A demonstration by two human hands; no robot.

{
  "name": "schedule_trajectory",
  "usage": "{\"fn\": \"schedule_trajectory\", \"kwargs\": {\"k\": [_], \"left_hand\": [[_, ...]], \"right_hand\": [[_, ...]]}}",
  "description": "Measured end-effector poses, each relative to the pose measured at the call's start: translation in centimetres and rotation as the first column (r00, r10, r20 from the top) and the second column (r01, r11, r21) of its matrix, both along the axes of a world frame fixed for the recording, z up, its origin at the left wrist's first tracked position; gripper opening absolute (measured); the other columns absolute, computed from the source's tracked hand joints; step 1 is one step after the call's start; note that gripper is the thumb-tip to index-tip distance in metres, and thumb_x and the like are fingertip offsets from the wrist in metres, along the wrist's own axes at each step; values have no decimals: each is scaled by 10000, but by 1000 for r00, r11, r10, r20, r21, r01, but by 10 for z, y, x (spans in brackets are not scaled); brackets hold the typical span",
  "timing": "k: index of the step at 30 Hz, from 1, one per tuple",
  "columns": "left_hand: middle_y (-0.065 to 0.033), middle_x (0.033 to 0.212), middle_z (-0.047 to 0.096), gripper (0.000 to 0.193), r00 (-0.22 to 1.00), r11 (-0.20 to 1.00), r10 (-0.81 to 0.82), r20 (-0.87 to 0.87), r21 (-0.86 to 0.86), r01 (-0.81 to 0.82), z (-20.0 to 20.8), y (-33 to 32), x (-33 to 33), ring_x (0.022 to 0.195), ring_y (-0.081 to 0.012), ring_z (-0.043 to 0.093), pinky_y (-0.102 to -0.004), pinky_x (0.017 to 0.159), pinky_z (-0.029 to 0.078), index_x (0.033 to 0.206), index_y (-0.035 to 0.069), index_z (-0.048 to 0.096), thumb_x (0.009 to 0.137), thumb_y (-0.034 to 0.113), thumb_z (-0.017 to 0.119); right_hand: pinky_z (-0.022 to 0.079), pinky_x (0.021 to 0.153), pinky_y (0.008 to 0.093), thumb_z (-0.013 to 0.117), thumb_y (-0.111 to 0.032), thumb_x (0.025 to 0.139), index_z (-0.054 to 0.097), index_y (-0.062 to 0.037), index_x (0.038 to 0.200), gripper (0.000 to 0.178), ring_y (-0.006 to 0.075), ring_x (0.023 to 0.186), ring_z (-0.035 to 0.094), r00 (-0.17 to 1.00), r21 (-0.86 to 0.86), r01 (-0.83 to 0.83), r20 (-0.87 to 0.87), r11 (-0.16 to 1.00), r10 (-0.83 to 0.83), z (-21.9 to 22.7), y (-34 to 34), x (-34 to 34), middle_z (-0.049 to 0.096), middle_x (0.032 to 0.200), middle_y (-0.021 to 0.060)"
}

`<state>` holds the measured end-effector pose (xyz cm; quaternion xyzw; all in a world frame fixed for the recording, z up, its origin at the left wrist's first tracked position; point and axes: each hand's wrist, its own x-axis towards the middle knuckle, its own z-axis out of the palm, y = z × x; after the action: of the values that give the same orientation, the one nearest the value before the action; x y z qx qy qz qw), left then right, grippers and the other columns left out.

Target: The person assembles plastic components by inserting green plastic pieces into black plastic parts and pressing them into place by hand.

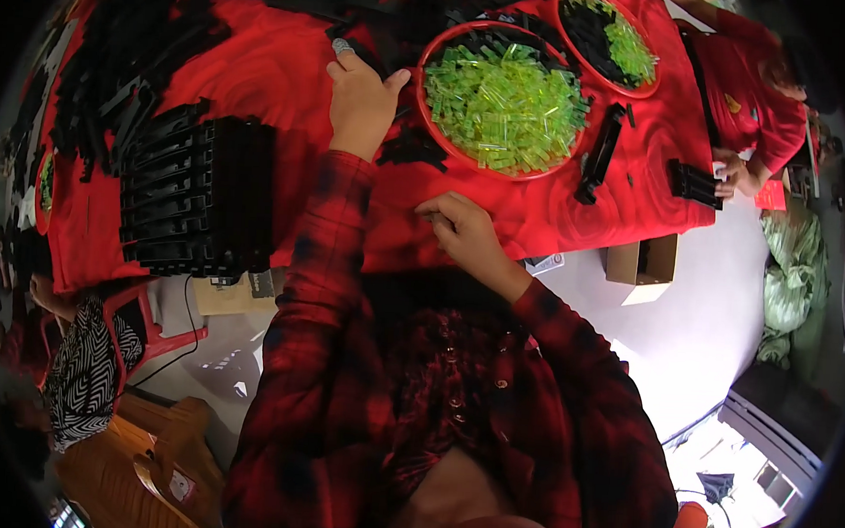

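Note:
My left hand (pixel 362 106) reaches forward over the red-covered table (pixel 464 204). Its thumb stands apart, and a greyish band shows at a fingertip beside long black plastic pieces (pixel 362 49). No held thing shows in it. Nearer the table's front edge, my right hand (pixel 469 236) is closed with bent fingers; whatever may lie inside is hidden. Beyond it, a red round basin (pixel 424 102) is heaped with small yellow-green translucent pieces (pixel 507 106). To the left of my left arm stands a neat stack of black plastic strips (pixel 197 195).
A second red basin (pixel 654 85) holds black and green pieces. Loose black parts (pixel 118 47) pile at the far left. A black strip (pixel 600 154) lies right of the basin. A co-worker's hand (pixel 730 175) touches black parts (pixel 694 185). A cardboard box (pixel 640 266) stands below the table edge.

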<state>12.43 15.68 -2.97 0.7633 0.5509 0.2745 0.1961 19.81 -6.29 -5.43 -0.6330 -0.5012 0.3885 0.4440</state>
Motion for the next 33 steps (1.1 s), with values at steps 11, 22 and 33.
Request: {"fn": "schedule_trajectory", "kwargs": {"k": [11, 22, 33], "left_hand": [[-346, 1220, 514, 879, 990, 996, -7, 142, -90, 20, -19, 1, -14, 1048, -499, 586, -512, 888, 503, 1431, -106, 214, 815, 216, 753], [-165, 1088, 621, 755, 512, 910, 229, 828, -369, 189, -10, -29, -51, 859, -197, 625, -317, 701, 490, 1439, -107, 275, 842, 148, 659], [-117, 1280, 562, 587, 339, 647, 249, 907, -416, 639, -12, -88, -83, 959, -104, 589, -224, 763, 448, 1410, 29, 407, 872, 53, 640]], "right_hand": [[491, 682, 303, 540, 81, 820, 662, -8, 1011, 243, 204, 752, 612, 1000, 55, 30, -11, 998, -30, -6, 2, -2, 613, 865, 104], [496, 565, 211, 503, 42, 945, 672, -19, 1067, 218, 59, 705, 557, 998, -23, -25, -57, 999, 24, -1, -1, -4, 600, 928, 38], [485, 648, 207, 513, -19, 977, 640, -24, 1191, 249, 56, 717, 556, 924, -136, 4, -379, 991, -56, 11, -1, 5, 645, 1003, 44]]}}
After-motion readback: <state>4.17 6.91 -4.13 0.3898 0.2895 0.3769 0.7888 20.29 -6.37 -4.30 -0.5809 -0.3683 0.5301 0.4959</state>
